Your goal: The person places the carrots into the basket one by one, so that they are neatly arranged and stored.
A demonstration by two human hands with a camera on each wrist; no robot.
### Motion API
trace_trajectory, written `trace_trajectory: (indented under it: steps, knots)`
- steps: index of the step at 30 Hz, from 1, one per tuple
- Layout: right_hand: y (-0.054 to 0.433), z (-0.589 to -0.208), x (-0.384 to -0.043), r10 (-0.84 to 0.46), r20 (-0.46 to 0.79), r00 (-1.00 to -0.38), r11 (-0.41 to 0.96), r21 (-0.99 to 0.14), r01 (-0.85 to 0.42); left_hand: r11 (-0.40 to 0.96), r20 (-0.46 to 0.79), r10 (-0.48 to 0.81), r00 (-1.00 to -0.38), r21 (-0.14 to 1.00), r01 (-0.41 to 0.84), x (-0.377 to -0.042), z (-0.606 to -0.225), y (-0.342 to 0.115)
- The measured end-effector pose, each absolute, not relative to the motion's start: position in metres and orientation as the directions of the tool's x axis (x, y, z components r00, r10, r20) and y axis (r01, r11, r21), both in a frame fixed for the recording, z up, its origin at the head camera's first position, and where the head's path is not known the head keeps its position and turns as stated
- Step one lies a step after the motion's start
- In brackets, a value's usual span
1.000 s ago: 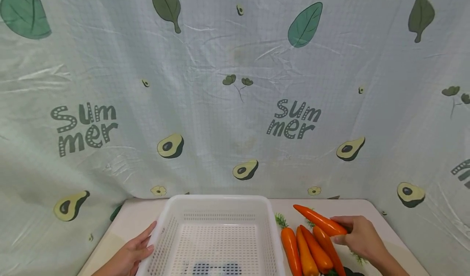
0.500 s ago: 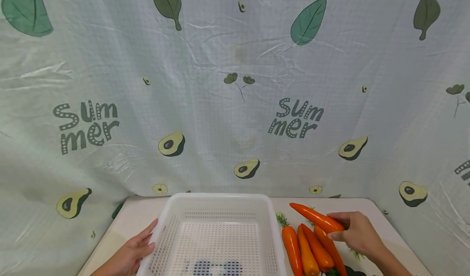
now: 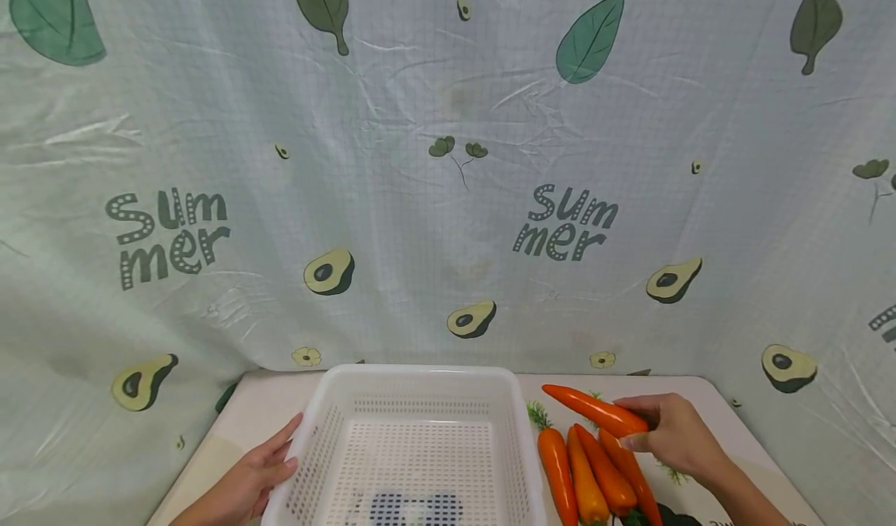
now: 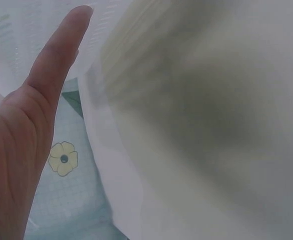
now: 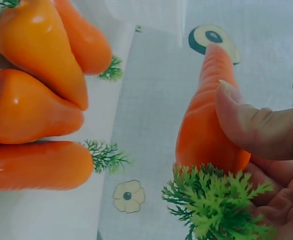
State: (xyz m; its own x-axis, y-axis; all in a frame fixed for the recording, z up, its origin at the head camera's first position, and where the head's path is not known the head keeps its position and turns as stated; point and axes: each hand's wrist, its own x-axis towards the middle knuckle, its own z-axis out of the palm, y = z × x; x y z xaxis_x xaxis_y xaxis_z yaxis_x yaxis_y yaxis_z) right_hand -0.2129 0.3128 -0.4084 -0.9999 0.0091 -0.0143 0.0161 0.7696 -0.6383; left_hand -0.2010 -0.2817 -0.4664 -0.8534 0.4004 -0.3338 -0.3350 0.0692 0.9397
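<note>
In the head view, my right hand point(image 3: 675, 433) holds an orange carrot point(image 3: 591, 409) above other carrots. The right wrist view shows the thumb pressed along this carrot point(image 5: 199, 132), fingers behind it, its leafy green top point(image 5: 216, 205) toward the wrist and its tip pointing away. Right of the white perforated basket point(image 3: 420, 372) lie several more carrots point(image 3: 558, 471), side by side. My left hand point(image 3: 255, 468) rests against the basket's left side, fingers extended, the thumb apart from them. In the left wrist view a straight finger point(image 4: 54, 60) lies against the basket wall.
A dark rounded thing point(image 3: 675, 517) is partly visible at the bottom edge, beside the carrots. The pale tabletop point(image 3: 689, 394) ends at a printed curtain point(image 3: 392, 199), which hangs behind and at both sides. A blue pattern point(image 3: 413, 510) shows at the basket's bottom.
My right hand has moved slightly left and up with the carrot, bringing its tip closer to the basket. The left hand stays at the basket's side. The head view has shifted slightly.
</note>
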Motion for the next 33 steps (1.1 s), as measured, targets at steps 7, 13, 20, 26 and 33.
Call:
trace_trajectory:
  steps: [7,13,20,26,33]
  knots:
    - [0.309,-0.405,-0.217,-0.028,-0.006,-1.0,0.769,-0.639,-0.017,0.066,-0.325,0.409,-0.853,0.942,-0.328,-0.2,-0.467,-0.282]
    - [0.302,-0.401,-0.219,-0.041,-0.024,-0.999,0.746,-0.666,-0.015,0.079,-0.307,0.433,-0.847,0.949,-0.304,-0.2,-0.467,-0.286]
    - [0.297,-0.395,-0.219,-0.062,-0.008,-0.998,0.759,-0.65,-0.042,0.082,-0.327,0.414,-0.85,0.943,-0.324,-0.201,-0.467,-0.282]
    - [0.291,-0.395,-0.22,-0.097,0.026,-0.995,0.75,-0.655,-0.091,0.08,-0.327,0.41,-0.852,0.943,-0.323,-0.202,-0.467,-0.282]
    - [0.283,-0.393,-0.222,-0.119,0.037,-0.992,0.743,-0.659,-0.114,0.067,-0.297,0.456,-0.839,0.951,-0.3,-0.201,-0.471,-0.284]
